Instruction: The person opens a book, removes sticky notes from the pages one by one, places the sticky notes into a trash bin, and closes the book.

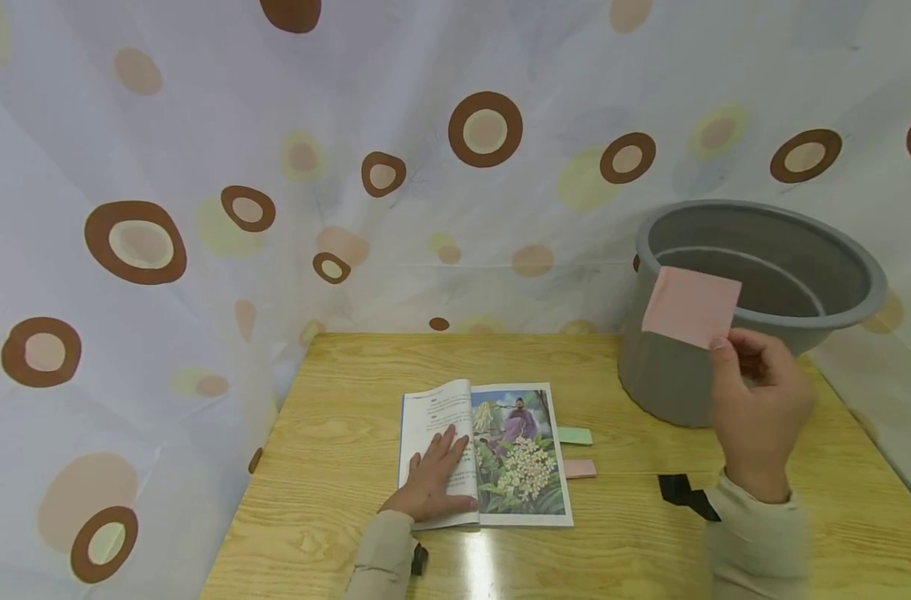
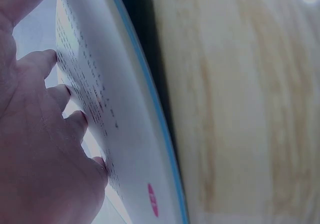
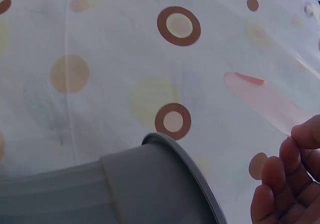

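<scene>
An open book (image 1: 512, 454) lies on the table, text on its left page and a colour picture on its right. My left hand (image 1: 431, 483) rests flat on the left page with fingers spread; the left wrist view shows its fingertips touching the printed page (image 2: 127, 119). Raised in front of the grey tub, my right hand (image 1: 763, 396) pinches a pink square sticky note (image 1: 693, 307) by its lower corner, between thumb and index finger. In the right wrist view the note (image 3: 265, 101) looks slightly bent. Green (image 1: 575, 436) and pink (image 1: 579, 468) paper tabs stick out from the book's right edge.
A large grey tub (image 1: 668, 375) stands at the back right of the wooden table (image 1: 335, 417). Black tape (image 1: 676, 489) lies near my right sleeve. A spotted curtain (image 1: 395, 100) hangs behind the table and along its left side.
</scene>
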{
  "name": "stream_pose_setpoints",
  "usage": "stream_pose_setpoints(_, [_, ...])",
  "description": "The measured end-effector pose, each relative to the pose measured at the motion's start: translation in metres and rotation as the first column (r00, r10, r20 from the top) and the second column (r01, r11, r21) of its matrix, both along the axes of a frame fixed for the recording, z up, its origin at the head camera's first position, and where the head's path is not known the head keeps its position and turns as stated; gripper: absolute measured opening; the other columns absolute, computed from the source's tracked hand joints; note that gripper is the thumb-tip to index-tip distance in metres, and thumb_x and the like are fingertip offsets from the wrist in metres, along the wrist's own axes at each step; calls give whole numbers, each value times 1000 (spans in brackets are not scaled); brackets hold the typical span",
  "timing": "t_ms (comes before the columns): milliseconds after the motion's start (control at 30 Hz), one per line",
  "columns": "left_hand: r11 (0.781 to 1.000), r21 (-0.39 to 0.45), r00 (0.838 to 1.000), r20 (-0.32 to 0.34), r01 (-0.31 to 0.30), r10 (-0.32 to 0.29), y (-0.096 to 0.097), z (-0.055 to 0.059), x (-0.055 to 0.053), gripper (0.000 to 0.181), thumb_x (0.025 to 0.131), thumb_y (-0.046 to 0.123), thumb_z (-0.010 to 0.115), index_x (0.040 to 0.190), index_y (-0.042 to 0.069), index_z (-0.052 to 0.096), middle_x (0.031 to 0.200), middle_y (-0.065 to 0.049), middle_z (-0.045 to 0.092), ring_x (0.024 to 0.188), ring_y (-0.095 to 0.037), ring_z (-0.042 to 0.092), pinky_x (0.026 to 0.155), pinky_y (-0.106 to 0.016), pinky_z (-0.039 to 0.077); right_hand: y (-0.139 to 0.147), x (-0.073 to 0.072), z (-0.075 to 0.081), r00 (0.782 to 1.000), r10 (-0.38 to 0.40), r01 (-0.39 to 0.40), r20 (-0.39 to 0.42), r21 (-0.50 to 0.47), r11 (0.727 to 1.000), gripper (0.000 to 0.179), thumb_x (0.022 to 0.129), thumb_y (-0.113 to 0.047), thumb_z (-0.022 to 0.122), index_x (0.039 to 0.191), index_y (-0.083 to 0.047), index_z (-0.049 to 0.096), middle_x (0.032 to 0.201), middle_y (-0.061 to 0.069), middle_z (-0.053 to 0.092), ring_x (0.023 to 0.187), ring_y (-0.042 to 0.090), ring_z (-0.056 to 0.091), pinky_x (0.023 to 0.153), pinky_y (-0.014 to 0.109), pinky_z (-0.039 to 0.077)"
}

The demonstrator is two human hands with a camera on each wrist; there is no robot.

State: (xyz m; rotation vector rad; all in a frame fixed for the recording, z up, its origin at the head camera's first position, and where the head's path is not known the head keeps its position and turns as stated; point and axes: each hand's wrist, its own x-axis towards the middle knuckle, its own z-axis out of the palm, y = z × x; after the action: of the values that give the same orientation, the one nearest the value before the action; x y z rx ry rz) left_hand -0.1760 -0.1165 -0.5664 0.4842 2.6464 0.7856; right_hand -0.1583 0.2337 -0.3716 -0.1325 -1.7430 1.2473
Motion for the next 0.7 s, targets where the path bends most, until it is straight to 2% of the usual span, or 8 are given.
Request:
stream_pose_setpoints(67, [1000,4,1000,2,0,0,0,0,0,100,81,49,76,160,20,21,170,-6,6,157,-34,8,121,-67,12,9,-4,9,999,-47,47,-3,-47,998,16,89,-9,66,95,4,74,80,-28,62,69,-9,55,71,12,44])
stream_pose_setpoints(200, [1000,-5,1000,4,4,-4,0,0,0,100,82,49,76,160,20,21,170,-6,6,157,-34,9,121,-67,12,25,-12,24,986,-165,164,-10,-72,984,15,91,-12,64,92,-3,76,76,-30,59,69,-10,51,73,13,41])
stream_pose_setpoints(400, [1000,-9,1000,5,4,-4,-1,-1,-1,100,81,50,76,160,20,21,170,-5,6,157,-34,8,122,-66,12,48,-22,31,962,-273,272,-30,-39,962,16,93,-18,61,86,-30,69,76,-34,51,73,-12,45,77,14,35])
stream_pose_setpoints(567, [1000,-3,1000,10,1,-1,-1,-1,-2,100,81,49,76,160,20,21,170,-5,6,157,-34,8,121,-67,11,61,-29,29,939,-344,344,-14,10,939,14,94,-23,61,88,-25,73,76,-38,47,77,-17,44,85,16,34])
stream_pose_setpoints(700, [1000,-8,1000,9,-1,1,-1,-1,-2,100,81,49,76,160,20,21,170,-5,6,157,-34,9,121,-66,12,69,-34,27,925,-381,380,10,40,924,15,94,-25,61,88,-21,74,76,-40,44,79,-19,41,97,22,34])
